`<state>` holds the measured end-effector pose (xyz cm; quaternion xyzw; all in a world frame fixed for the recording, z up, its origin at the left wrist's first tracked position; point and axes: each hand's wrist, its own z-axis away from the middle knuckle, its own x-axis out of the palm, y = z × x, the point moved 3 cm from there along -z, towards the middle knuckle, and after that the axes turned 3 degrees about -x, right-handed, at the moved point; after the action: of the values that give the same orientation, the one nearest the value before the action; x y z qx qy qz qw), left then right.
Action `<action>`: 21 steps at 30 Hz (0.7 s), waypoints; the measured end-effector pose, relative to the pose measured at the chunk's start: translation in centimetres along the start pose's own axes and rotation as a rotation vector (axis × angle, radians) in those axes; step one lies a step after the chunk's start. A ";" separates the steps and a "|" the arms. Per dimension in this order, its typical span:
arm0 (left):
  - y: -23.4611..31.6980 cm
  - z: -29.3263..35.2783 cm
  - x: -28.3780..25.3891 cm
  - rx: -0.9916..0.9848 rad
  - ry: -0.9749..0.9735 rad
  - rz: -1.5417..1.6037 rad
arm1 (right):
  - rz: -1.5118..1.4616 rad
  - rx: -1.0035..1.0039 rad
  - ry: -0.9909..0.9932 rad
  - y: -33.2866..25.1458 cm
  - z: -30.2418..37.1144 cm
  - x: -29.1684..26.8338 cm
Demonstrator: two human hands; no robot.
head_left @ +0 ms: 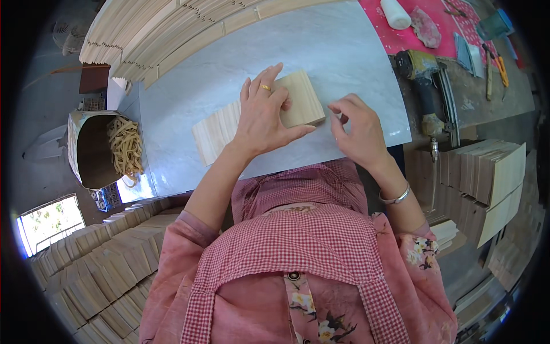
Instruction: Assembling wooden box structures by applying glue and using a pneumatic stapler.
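A bundle of thin, pale wooden boards [303, 97] lies slantwise on the grey-white tabletop [344, 46]. My left hand [260, 112] rests across its middle, hiding that part. The fingers are spread toward the far edge, with the index finger bent, and the thumb stretches along the near edge. Just off the bundle's right end is my right hand [361, 129], apart from it. Its fingers are curled, with thumb and index finger close together. Anything between these fingertips is too small or hidden to make out.
Long rows of upright thin boards [172, 34] line the table's far left. At the left edge hangs an open bag [91, 149] with tan rubber bands [125, 146]. A power tool [424, 86], pliers [502, 69] and a hammer [488, 71] lie right. Wood stacks [481, 172] stand below.
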<state>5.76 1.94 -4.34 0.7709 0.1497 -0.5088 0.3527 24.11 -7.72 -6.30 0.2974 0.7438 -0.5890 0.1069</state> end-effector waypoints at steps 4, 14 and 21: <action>0.4 -0.6 0.3 0.028 -0.034 0.002 | 0.138 -0.078 -0.034 -1.1 0.8 0.0; 0.2 -0.2 1.4 0.006 0.060 0.147 | 0.061 -0.113 -0.090 -0.6 0.0 0.0; 0.2 -0.9 1.4 -0.002 0.068 0.149 | 0.111 -0.193 -0.017 -0.2 -0.1 0.5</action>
<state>7.11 2.29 -5.32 0.7962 0.1045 -0.4548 0.3851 23.65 -7.50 -6.34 0.3214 0.7785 -0.5103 0.1741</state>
